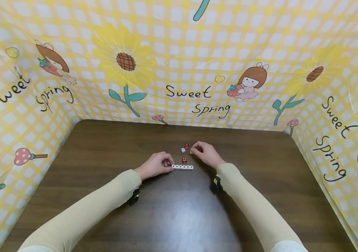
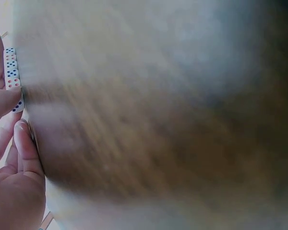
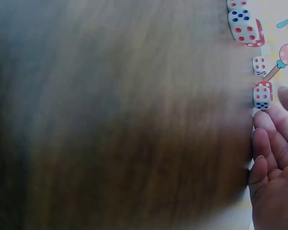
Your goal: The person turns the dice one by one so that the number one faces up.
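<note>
Several white dice sit side by side in a straight row on the brown table. My left hand pinches the die at the row's left end between thumb and finger. Behind the row, my right hand has its fingertips at a small white die, which it appears to pinch; the head view mostly hides this die. Just left of those fingertips lie another white die and a red die. A second red die stands between them and the row.
The brown wooden table reaches back to a yellow checked cloth hung behind it and along both sides. Dark wrist devices are strapped over the beige sleeves. Light glares on the table's front part.
</note>
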Demonstrator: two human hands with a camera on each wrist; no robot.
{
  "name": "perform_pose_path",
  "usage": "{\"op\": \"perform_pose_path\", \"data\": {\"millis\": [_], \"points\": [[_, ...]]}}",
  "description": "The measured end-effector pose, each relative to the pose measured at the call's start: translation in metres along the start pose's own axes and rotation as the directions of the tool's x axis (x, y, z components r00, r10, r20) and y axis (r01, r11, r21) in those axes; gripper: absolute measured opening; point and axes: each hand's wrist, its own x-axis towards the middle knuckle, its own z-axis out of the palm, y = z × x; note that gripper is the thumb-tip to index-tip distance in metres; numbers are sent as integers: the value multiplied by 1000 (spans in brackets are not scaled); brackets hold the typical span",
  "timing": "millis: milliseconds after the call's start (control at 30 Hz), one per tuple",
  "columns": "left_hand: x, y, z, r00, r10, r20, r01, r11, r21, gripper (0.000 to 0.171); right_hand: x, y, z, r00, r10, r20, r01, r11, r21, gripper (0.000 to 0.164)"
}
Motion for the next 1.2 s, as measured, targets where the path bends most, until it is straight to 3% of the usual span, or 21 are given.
{"op": "perform_pose_path", "data": {"millis": [733, 1200], "points": [[1, -5, 3, 997, 62, -38, -61, 998, 12, 11, -1, 6, 0, 997, -73, 11, 73, 997, -21, 11], [1, -1, 1, 1000, 25, -10, -24, 1000, 13, 9, -2, 6, -1, 998, -63, 25, 64, 998, -29, 11]]}}
